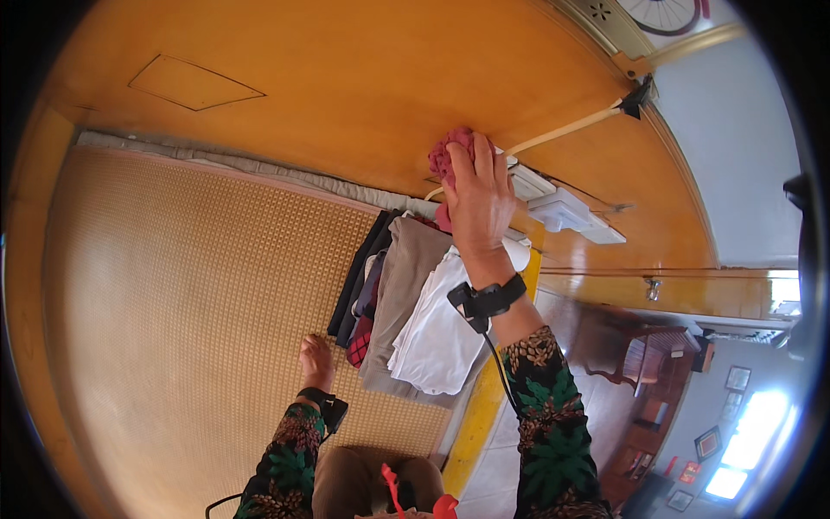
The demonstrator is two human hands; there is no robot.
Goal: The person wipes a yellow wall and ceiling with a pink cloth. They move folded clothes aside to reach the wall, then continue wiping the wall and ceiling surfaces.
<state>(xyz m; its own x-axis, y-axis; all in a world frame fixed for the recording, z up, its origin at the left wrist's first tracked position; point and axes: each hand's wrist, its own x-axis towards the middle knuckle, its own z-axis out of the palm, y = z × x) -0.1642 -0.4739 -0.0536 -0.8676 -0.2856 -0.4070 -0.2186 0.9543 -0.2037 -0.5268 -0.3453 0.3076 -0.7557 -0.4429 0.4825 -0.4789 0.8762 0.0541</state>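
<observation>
My right hand (477,195) is stretched forward, its fingers closed over a crumpled dark red cloth (450,154). That cloth is pressed against the orange wooden panel (337,78), beside a white power strip (562,210). On the woven tan mat (207,259) rests my left hand (316,362), fingers curled, with nothing visible in it. Close to its right lies a stack of folded clothes (398,285): black, red-checked and grey-brown pieces, plus a white garment (441,329) at the right.
A pale cable (562,130) runs up the panel from the power strip. The mat ends at a yellow bed edge (475,432) on the right, with the tiled floor (510,450) below. Farther right stands a wooden chair (635,359) near a bright window (752,441).
</observation>
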